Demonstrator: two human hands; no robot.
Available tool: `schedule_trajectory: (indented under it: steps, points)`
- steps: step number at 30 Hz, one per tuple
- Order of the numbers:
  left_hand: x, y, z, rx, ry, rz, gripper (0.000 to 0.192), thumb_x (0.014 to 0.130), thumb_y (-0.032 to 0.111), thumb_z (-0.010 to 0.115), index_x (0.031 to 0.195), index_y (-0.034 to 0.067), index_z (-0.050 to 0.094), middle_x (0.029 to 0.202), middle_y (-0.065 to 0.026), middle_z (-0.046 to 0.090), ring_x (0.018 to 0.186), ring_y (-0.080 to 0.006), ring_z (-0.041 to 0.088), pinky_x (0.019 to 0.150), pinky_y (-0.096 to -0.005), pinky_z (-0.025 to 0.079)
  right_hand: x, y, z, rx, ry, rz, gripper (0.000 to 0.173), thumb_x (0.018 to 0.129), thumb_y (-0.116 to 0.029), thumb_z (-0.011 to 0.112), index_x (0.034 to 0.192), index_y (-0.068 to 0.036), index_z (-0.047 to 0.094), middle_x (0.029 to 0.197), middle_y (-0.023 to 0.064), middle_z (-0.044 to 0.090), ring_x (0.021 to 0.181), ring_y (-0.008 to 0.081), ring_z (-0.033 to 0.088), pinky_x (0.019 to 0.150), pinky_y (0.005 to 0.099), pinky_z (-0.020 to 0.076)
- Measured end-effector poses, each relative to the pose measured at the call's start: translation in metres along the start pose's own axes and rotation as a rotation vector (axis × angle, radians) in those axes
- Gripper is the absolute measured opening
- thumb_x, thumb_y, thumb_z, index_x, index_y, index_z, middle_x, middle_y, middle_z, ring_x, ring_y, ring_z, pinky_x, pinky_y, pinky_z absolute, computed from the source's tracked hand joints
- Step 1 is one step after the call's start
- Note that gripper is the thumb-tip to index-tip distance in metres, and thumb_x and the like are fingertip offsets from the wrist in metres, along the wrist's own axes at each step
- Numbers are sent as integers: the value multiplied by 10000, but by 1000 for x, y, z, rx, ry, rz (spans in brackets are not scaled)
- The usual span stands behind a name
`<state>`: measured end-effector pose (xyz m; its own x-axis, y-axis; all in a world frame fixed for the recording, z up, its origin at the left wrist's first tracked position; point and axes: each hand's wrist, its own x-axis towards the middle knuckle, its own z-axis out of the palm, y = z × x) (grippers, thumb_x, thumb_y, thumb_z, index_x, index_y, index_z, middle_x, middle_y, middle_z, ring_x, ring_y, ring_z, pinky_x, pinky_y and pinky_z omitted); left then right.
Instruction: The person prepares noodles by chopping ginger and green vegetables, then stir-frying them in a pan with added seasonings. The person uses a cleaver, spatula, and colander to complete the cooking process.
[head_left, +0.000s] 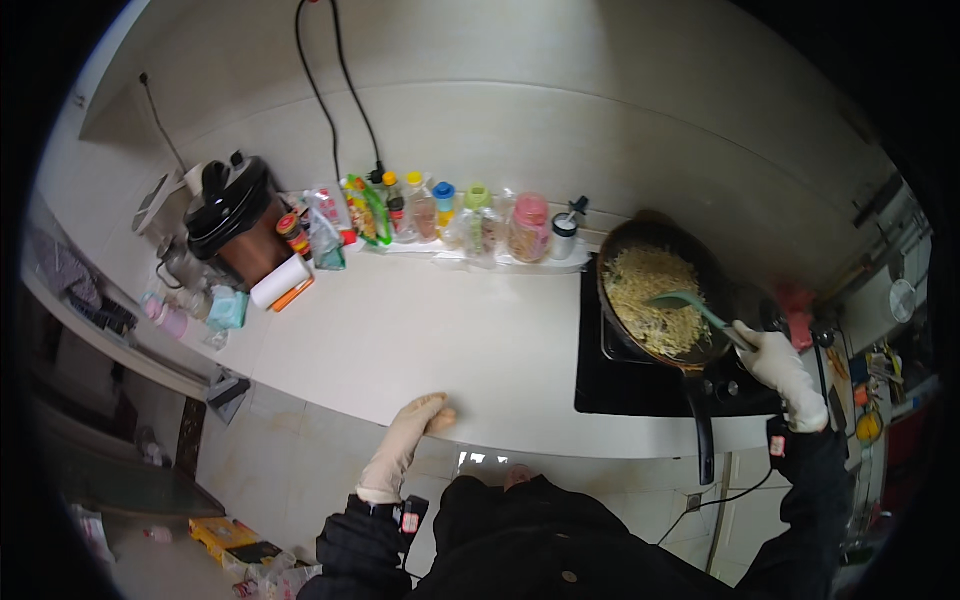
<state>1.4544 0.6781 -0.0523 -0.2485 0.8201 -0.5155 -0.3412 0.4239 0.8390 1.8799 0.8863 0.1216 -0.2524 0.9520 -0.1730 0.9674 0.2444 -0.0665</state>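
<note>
My right hand (776, 367), in a pale glove, grips the handle of a green spatula (679, 298). The spatula's blade rests on a heap of pale, shredded or noodle-like food (651, 274) flecked with green. That food lies in a dark wok (720, 262) on a black cooktop (600, 386), with the wok's long black handle pointing towards me. At the front edge of the white countertop (450, 322), my gloved left hand (409, 435) is loosely curled, thumb slightly apart from the fingers. Nothing shows in it.
Along the wall stand a pink-lidded jar (529, 229), a seasoning jar (564, 236), and several bottles and packets. Left of them are a black and brown electric pressure cooker (240, 217), a white roll (280, 283) and a teal packet (227, 307). A cable (720, 501) hangs by my right sleeve.
</note>
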Motion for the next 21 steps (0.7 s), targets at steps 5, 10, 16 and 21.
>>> schedule_trajectory:
  steps: [5,10,16,21]
  points:
    - [38,9,-39,54,152,58,359,858,261,519,1086,-16,516,828,-52,602,740,-94,580,718,-209,442,2,-15,13,-46,114,25,541,760,-152,567,1281,-183,424,836,235,588,785,365,575,713,407,451]
    - [90,22,-82,240,192,203,230,802,213,449,607,92,430,552,56,411,544,-46,328,521,-197,266,-19,-37,26,-29,-119,158,676,742,-156,588,1349,-109,295,916,262,579,854,377,570,749,408,451]
    - [139,49,-134,242,333,192,331,813,241,476,1020,5,581,858,-34,588,809,-106,519,739,-222,394,-41,-60,54,35,-133,155,810,697,-68,611,1376,-42,169,932,256,570,898,374,553,775,389,438]
    - [173,81,-194,314,337,143,486,822,270,509,1217,-11,475,1209,-125,518,1119,-199,481,944,-273,349,-45,-70,97,45,-42,303,841,669,-1,632,1375,-37,176,947,240,553,914,364,547,792,379,438]
